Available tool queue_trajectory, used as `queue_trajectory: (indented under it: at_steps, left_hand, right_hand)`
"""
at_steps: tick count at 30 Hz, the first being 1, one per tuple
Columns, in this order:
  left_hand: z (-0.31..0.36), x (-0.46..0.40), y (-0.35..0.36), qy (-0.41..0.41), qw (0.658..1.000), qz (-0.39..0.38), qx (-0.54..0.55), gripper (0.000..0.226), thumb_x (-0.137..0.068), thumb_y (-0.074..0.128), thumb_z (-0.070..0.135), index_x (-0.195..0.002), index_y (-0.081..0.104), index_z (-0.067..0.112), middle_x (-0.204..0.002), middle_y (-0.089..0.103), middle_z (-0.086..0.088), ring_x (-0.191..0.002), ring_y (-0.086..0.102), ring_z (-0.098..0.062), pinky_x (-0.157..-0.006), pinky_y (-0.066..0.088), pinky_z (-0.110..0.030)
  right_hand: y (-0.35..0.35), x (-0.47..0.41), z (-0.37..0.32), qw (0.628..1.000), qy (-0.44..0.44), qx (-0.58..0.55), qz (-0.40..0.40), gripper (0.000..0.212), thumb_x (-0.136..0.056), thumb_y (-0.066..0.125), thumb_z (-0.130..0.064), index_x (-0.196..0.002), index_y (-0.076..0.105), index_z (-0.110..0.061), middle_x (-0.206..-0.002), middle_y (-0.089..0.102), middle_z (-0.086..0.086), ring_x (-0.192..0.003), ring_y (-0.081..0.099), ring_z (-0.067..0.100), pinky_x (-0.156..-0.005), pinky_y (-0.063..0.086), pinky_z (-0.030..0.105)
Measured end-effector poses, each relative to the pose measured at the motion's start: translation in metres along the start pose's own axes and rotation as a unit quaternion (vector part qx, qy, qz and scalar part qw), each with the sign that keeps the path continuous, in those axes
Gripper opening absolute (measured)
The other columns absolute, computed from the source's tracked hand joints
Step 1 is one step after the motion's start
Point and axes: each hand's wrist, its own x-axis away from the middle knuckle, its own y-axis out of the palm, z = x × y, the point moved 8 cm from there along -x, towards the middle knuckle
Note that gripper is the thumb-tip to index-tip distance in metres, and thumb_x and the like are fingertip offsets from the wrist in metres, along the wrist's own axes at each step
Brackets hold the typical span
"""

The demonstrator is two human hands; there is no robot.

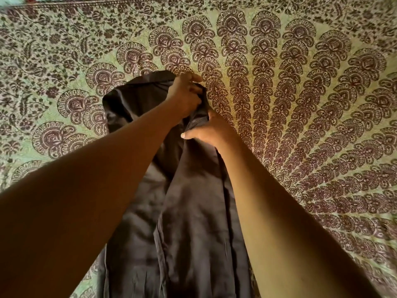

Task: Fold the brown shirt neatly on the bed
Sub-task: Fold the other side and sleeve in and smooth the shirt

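Observation:
The brown shirt (189, 222) lies lengthwise on the bed, running from the bottom edge of the view up to the middle, folded into a narrow strip with creases. Its far end bulges to the left near the collar. My left hand (185, 95) grips the cloth at the shirt's far right corner, fingers curled over the edge. Just below it, my right hand (209, 131) pinches the same bunched edge, thumb pointing left. Both forearms reach across the shirt and hide parts of it.
A green bedsheet (300, 104) printed with a dark maroon fan and flower pattern covers the bed all around the shirt. The sheet's bordered far edge (86, 3) shows at the top left.

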Motion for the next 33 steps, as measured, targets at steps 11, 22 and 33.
queue_trajectory:
  at_steps: [11, 22, 33]
  left_hand:
    - [0.008, 0.004, 0.001, 0.076, 0.975, 0.057, -0.200, 0.060, -0.087, 0.079, 0.014, -0.139, 0.050, 0.014, -0.109, 0.064, -0.002, -0.103, 0.057, -0.018, -0.086, 0.042, -0.024]
    - [0.026, 0.003, -0.003, 0.084, 0.957, 0.167, -0.220, 0.032, -0.091, 0.058, 0.000, -0.120, 0.059, 0.014, -0.109, 0.053, -0.004, -0.088, 0.050, -0.024, -0.073, 0.039, -0.029]
    - [-0.007, 0.050, -0.011, 0.178, 0.935, 0.127, -0.280, 0.004, -0.092, 0.063, 0.013, -0.093, 0.067, 0.014, -0.107, 0.068, -0.013, -0.098, 0.065, -0.033, -0.076, 0.046, -0.033]
  right_hand:
    - [0.006, -0.012, 0.011, 0.999, -0.006, -0.045, 0.027, 0.055, -0.102, 0.056, -0.014, -0.154, 0.043, -0.024, -0.133, 0.066, 0.012, -0.121, 0.061, 0.032, -0.098, 0.047, 0.038]
    - [0.008, -0.010, 0.018, 0.996, 0.012, -0.009, 0.085, 0.033, -0.110, 0.039, -0.016, -0.133, 0.052, 0.003, -0.138, 0.057, 0.026, -0.128, 0.054, 0.040, -0.094, 0.036, 0.036]
    - [-0.002, -0.001, 0.019, 0.992, 0.045, -0.052, 0.103, 0.019, -0.092, 0.064, -0.018, -0.094, 0.065, 0.001, -0.081, 0.062, 0.014, -0.079, 0.058, 0.031, -0.067, 0.034, 0.032]
